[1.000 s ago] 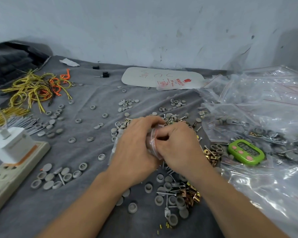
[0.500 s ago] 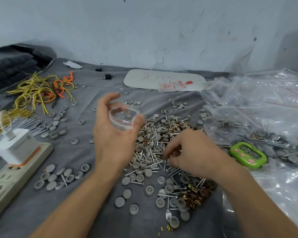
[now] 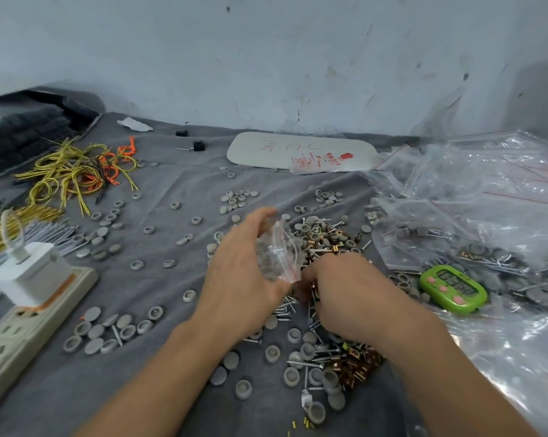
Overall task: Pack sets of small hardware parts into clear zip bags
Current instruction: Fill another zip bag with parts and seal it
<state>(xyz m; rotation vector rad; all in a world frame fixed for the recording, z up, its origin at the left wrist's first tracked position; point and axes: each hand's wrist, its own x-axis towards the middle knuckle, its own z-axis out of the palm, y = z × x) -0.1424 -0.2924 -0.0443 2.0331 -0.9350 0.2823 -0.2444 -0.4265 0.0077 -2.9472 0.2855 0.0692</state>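
Note:
My left hand [image 3: 241, 275] holds a small clear zip bag [image 3: 277, 255] with a red seal line, its mouth spread open toward the right. My right hand [image 3: 345, 294] is just right of the bag, fingers curled down into the pile of screws and grey caps [image 3: 316, 244]; it seems to pinch some screws, but the fingertips are mostly hidden. More grey caps, screws and brass brackets [image 3: 357, 364] lie in front of my wrists on the grey cloth [image 3: 171, 389].
Filled clear zip bags [image 3: 487, 216] heap up at the right, with a green timer [image 3: 452, 288] on them. A power strip with a white charger [image 3: 29, 279] sits at the left edge. Yellow and orange wires [image 3: 77, 171] lie far left. A white card [image 3: 301, 151] lies at the back.
My left hand brought the open bag down and right, close to my right hand. My right hand stayed in the pile, picking among the screws. A second ago both hands held the bag together.

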